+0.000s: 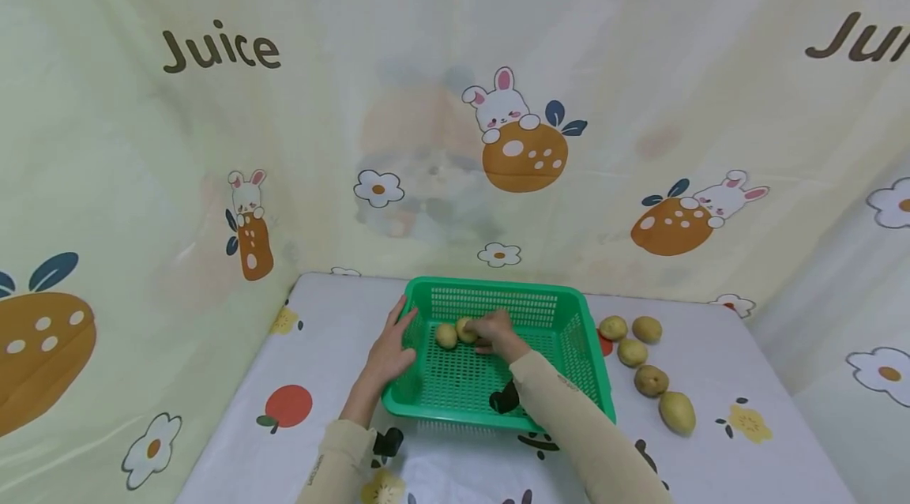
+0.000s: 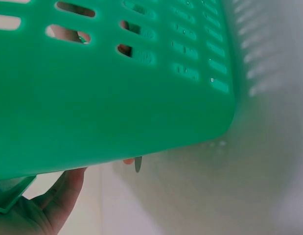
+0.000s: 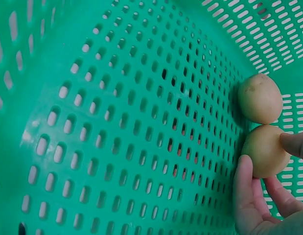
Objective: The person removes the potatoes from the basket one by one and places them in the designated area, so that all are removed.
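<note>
My right hand (image 1: 496,332) reaches down into a green plastic basket (image 1: 455,412) and pinches a small potato (image 3: 265,151), thumb on one side and fingertips on the other. A second potato (image 3: 261,99) touches the held one; both sit on the basket's slotted floor, toward its left side. At the left rim lies my left hand (image 1: 389,354), its fingers extended along the edge and its thumb pointing inward. In the left wrist view the basket's outer wall fills much of the picture, and part of the left hand (image 2: 56,203) shows beyond its edge.
Right of the basket, several potatoes (image 1: 651,381) lie in a loose line on the printed white tablecloth (image 1: 313,346). A patterned curtain (image 1: 327,133) hangs close behind the table and along both sides.
</note>
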Motion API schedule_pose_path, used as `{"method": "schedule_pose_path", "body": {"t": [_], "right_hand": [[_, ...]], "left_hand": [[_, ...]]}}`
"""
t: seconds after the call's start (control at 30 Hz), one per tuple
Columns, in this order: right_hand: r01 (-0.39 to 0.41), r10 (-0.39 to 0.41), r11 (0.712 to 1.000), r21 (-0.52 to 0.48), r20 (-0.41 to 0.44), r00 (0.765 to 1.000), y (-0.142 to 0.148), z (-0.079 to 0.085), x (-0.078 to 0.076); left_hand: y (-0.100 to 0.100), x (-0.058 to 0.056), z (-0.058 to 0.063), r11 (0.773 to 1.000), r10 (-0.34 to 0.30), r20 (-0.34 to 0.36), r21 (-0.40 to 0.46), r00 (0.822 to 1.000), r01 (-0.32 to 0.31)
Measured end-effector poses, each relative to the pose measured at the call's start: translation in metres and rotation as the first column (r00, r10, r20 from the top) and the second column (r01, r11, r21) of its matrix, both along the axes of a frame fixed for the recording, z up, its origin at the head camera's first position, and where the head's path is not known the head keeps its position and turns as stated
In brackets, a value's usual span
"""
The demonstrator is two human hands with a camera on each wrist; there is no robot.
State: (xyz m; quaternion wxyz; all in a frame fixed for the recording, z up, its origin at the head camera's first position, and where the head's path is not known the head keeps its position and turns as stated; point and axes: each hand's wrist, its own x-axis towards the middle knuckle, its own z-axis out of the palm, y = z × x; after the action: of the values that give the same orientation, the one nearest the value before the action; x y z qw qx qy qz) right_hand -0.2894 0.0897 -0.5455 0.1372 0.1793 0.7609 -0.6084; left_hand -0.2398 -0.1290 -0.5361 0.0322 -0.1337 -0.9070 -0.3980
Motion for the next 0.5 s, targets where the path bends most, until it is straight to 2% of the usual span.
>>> {"method": "schedule_pose_path", "body": {"t": [0.17, 0.4, 0.5], "right_hand": [[0.006, -0.006, 1.0, 0.007, 0.006, 1.0, 0.002, 0.0, -0.003], [-0.036, 0.035, 0.998, -0.044, -0.029, 0.999, 0.011, 0.013, 0.003], [-0.041, 0.04, 0.996, -0.075, -0.017, 0.999, 0.016, 0.019, 0.006]], "left_hand": [[0.0, 0.0, 0.001, 1.0, 0.003, -0.007, 0.003, 1.0, -0.003], [0.001, 0.0, 0.0, 1.0, 0.009, -0.001, -0.005, 1.0, -0.009], [0.002, 0.0, -0.001, 1.0, 0.011, 0.0, -0.005, 1.0, -0.011]]}}
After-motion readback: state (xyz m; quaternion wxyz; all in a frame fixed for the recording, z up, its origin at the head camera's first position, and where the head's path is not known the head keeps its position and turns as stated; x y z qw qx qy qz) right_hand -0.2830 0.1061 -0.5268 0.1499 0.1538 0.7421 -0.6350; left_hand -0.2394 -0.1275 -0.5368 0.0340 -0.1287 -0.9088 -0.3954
